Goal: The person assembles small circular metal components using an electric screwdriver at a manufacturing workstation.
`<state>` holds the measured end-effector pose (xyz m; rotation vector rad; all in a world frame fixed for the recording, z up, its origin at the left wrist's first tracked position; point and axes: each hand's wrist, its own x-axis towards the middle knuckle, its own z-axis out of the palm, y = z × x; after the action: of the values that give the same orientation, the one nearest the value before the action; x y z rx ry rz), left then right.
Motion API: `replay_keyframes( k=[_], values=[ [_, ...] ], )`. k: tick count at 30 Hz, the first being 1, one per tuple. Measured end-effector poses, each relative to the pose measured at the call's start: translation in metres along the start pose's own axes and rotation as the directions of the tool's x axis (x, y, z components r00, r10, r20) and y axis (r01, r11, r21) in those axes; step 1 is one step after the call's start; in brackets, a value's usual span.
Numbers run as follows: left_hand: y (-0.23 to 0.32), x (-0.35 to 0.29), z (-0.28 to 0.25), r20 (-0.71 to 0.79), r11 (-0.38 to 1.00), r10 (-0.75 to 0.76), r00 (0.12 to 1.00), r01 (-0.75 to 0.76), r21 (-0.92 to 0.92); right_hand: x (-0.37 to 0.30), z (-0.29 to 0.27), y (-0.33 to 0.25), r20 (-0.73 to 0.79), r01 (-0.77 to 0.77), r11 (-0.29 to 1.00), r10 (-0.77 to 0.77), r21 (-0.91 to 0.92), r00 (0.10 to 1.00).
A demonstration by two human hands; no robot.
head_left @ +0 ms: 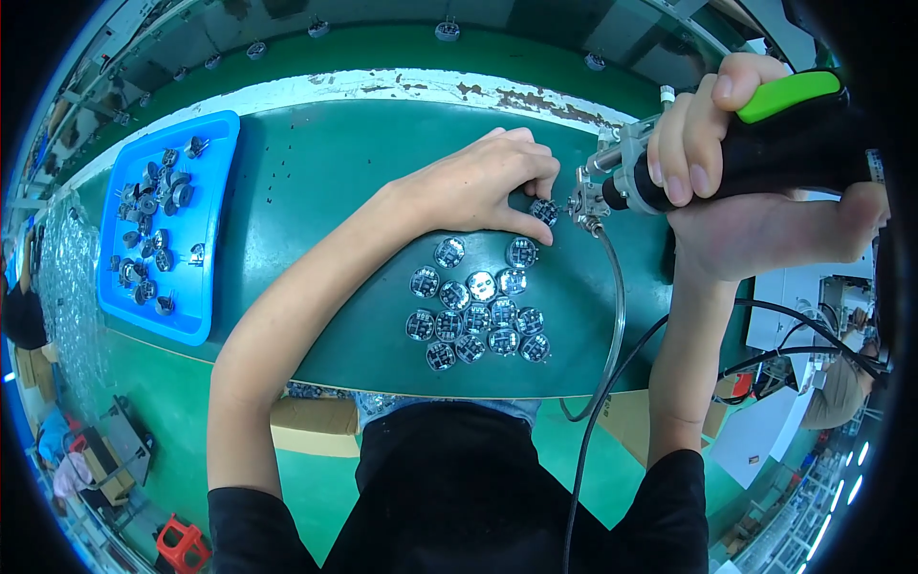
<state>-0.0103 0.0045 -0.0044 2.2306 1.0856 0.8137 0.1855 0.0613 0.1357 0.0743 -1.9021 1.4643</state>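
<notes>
Between the thumb and fingers of my left hand (488, 187) is a small round circuit-board module (543, 212), held at the far middle of the table. My right hand (717, 182) grips a black and green powered screwdriver (784, 143), lying sideways with its metal nose (590, 199) pointed left. That nose is right beside the held module; whether they touch I cannot tell. Several similar round modules (476, 318) lie in a loose cluster on the green table nearer to me, their board sides up.
A blue tray (222, 210) with several round parts stands at the left. A clear hose (617, 306) and a black cable (588, 430) run from the tool past the table's front edge. Small dark specks dot the table near the tray. A white-edged ledge (382, 86) lines the back.
</notes>
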Motion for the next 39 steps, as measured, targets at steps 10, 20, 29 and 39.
replay_keyframes(
  k=[10,20,29,39],
  values=[
    [0.001,0.001,0.001,-0.002,1.0,0.003,1.0,-0.003,0.005,-0.006,0.005,-0.005,-0.057,-0.044,0.997,0.04,-0.063,0.998],
    [0.001,0.005,0.002,-0.013,1.0,-0.007,1.0,0.007,-0.004,-0.001,-0.005,-0.004,-0.127,-0.082,0.988,0.065,-0.13,0.99],
    [0.019,-0.006,-0.015,0.063,0.996,-0.069,0.996,0.066,0.057,-0.031,-0.018,-0.033,-0.145,-0.074,0.985,0.052,-0.153,0.988],
    [-0.038,0.016,-0.066,-0.301,0.887,-0.322,0.898,0.397,0.235,-0.009,-0.032,-0.017,-0.121,-0.038,0.989,0.021,-0.141,0.992]
  ],
)
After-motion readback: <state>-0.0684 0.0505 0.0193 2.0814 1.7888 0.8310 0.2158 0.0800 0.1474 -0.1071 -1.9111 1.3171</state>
